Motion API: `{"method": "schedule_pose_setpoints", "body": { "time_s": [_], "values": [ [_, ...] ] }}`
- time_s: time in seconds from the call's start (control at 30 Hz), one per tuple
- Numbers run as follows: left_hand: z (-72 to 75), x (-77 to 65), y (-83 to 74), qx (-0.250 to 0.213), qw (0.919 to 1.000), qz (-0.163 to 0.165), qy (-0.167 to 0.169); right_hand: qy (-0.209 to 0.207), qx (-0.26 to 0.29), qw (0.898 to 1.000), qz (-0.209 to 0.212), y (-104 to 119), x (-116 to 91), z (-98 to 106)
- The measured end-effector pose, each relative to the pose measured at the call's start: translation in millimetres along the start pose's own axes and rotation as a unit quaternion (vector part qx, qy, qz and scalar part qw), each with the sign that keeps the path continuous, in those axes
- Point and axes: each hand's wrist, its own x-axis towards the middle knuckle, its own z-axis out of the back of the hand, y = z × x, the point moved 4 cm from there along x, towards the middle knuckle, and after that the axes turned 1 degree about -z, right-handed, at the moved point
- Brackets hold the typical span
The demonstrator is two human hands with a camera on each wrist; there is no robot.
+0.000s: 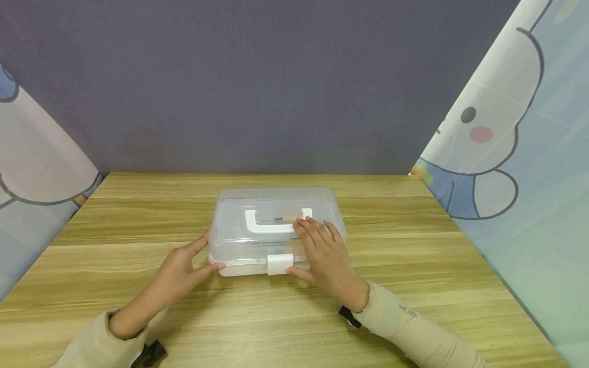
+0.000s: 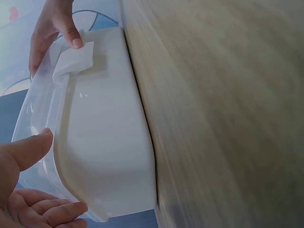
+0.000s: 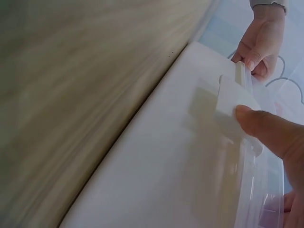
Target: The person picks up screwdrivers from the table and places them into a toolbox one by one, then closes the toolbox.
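A clear-lidded plastic storage box point(image 1: 271, 199) with a white base point(image 2: 114, 133) sits on the table, its lid down. A white handle point(image 1: 269, 229) lies flat on top, and a white latch point(image 1: 277, 264) is at the front. My left hand point(image 1: 181, 268) holds the front left corner, thumb at the front and fingers along the side. Over the lid's right part, my right hand point(image 1: 327, 258) rests with fingers extended; its thumb point(image 3: 266, 126) touches the latch. Through the lid, small items, one orange-yellow, show unclearly.
The wood-grain table point(image 1: 395, 230) surrounds the box. Behind it rises a dark grey panel point(image 1: 257, 87). Cartoon-printed curtains point(image 1: 543, 204) hang at both sides. Black straps point(image 1: 149, 352) show under the sleeves.
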Motion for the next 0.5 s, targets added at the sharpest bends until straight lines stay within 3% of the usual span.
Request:
{"method": "schedule_pose_setpoints", "body": {
  "time_s": [0.5],
  "values": [
    [0.6,-0.3,-2.7,-0.005,1.0,0.001,0.002,-0.003,-0.017,1.0,-0.011,3.5,2.9,-0.9]
  ]
}}
